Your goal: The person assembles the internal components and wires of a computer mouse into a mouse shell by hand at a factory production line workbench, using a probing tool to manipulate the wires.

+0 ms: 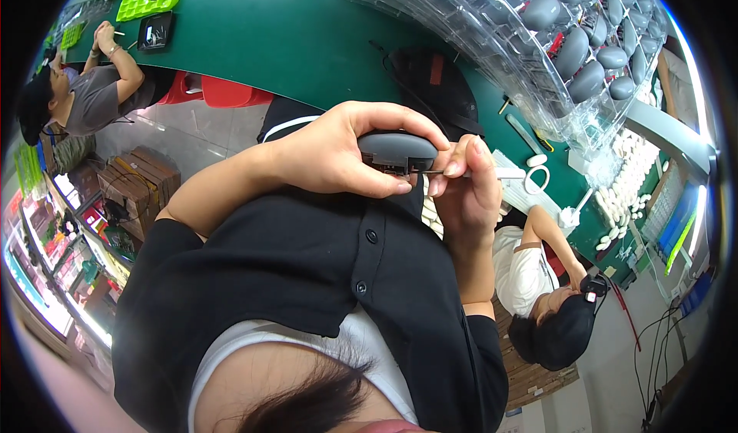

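Note:
My left hand (338, 150) is wrapped round a dark grey, smooth oval plastic housing (401, 147), fingers over its top and thumb beneath. An opening with dark inner parts shows on its lower side. My right hand (470, 178) is closed in a pinch on a thin tool with a narrow metal shaft (427, 172). The shaft points left and its tip is at the housing's lower right edge. A pale, handle-like length (507, 173) shows beyond my right fingers. Its exact kind cannot be told. Both hands are in front of my chest, close together.
Beyond my hands lies a green table (307, 45) with a black bag (434, 87). Clear plastic trays of grey oval housings (573, 53) are stacked at far right, near many white pieces (615, 202). One person (550, 279) sits at right, another (100, 95) at far left.

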Action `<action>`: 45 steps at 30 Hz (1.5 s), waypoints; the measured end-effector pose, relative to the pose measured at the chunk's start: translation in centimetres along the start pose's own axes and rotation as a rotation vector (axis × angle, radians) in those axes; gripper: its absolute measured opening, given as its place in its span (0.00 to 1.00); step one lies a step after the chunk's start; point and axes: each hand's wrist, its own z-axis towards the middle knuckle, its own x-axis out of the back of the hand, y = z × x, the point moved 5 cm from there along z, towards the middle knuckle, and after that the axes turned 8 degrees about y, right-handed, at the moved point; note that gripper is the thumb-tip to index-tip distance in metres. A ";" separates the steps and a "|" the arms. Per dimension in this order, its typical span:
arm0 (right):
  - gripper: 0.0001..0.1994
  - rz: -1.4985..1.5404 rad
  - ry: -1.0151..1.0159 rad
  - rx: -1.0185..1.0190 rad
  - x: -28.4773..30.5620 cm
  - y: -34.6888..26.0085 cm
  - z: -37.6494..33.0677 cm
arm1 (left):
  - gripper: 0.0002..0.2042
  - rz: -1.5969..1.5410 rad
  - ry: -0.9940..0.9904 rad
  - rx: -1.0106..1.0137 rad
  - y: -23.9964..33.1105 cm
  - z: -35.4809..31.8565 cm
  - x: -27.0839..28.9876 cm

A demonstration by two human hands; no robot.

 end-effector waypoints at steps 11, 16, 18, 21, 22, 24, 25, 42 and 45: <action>0.17 0.005 0.013 0.065 0.4 0.3 0.5 | 0.23 -0.021 0.085 0.090 -0.9 0.5 0.9; 0.17 0.001 0.032 0.104 0.4 0.1 0.5 | 0.23 -0.020 0.099 0.109 -0.8 0.7 1.0; 0.17 0.019 0.073 0.068 0.6 0.2 0.5 | 0.23 -0.025 0.101 0.120 -0.8 0.7 1.1; 0.17 0.033 0.079 0.061 0.8 0.2 0.7 | 0.23 -0.045 0.132 0.137 -1.0 0.9 1.2; 0.17 0.033 0.080 0.062 0.8 0.1 0.8 | 0.23 -0.053 0.131 0.137 -1.1 0.9 1.3; 0.17 0.057 0.074 0.071 0.9 0.0 0.8 | 0.24 -0.059 0.127 0.135 -1.1 0.9 1.3; 0.17 0.054 0.075 0.080 1.0 -0.2 0.7 | 0.24 -0.036 0.142 0.143 -1.1 1.1 1.3; 0.05 -0.641 0.152 1.006 0.5 -10.1 -3.6 | 0.21 -0.053 0.109 0.197 -0.2 2.0 0.1; 0.16 -1.047 0.038 1.003 -1.1 -9.2 -3.4 | 0.16 0.160 0.007 0.124 1.2 3.2 -2.0</action>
